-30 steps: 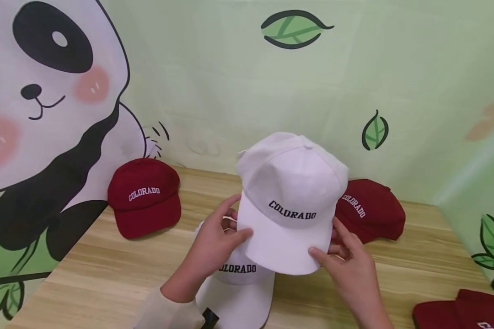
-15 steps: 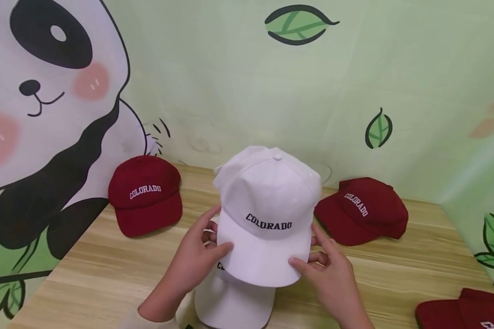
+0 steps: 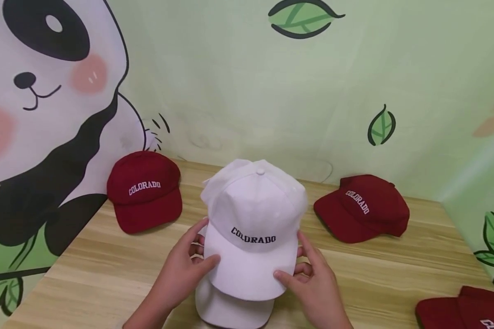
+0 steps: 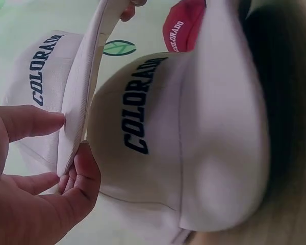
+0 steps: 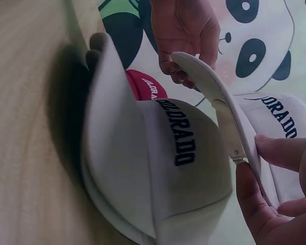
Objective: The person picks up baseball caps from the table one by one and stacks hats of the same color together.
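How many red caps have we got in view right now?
3: one red cap back left, another red cap back right, a third red cap near right, cut off by the frame edge. Others beneath could be hidden.

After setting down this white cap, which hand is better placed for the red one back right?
Probably the right hand: it pinches the white brim nearer that red cap; the left hand pinches the opposite side.

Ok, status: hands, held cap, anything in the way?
Left hand, right hand pinching white COLORADO baseball cap by brim. Held above another white cap. No visible obstruction.
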`<state>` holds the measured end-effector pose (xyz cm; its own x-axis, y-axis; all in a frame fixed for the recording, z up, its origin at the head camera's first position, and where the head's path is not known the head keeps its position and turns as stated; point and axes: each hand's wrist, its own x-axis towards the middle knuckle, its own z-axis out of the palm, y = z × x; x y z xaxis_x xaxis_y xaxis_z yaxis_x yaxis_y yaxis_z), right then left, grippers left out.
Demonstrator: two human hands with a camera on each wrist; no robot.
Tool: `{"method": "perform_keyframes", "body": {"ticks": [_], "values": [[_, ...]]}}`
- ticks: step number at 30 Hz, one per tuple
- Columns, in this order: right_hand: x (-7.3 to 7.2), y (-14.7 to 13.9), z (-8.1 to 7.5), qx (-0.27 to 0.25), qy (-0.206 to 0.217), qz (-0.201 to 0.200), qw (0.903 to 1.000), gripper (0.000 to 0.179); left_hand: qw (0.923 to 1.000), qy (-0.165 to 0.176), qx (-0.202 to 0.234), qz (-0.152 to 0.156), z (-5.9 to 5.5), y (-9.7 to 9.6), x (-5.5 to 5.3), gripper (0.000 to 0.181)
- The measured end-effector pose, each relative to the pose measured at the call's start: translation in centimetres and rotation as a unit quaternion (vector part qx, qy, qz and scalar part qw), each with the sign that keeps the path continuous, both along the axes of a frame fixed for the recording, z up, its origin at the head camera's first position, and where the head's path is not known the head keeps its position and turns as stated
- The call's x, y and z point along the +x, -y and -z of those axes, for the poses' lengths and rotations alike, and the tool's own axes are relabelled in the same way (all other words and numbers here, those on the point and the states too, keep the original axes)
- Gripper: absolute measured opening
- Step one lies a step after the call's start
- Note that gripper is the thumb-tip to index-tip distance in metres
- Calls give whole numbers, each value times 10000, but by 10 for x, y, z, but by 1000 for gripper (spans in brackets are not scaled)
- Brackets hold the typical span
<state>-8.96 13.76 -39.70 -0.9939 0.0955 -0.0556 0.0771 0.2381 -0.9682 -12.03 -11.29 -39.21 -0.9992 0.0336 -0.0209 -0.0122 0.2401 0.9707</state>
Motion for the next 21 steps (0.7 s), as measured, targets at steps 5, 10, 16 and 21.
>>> {"method": "perform_keyframes", "body": {"ticks": [5,10,16,21], "values": [[2,4,7,14,131,-40,9999,90,10000,53,-58,-34,8,4,2,70],[3,5,17,-27,215,-98,9997,89,9986,390,-346,-126,19,7,5,69],[4,6,30,29,348,-130,9993,91,9967,595,-531,-128,28,9,8,69],[6,8,36,125,423,-234,9988,91,9950,715,-682,-129,36,12,10,69]]}}
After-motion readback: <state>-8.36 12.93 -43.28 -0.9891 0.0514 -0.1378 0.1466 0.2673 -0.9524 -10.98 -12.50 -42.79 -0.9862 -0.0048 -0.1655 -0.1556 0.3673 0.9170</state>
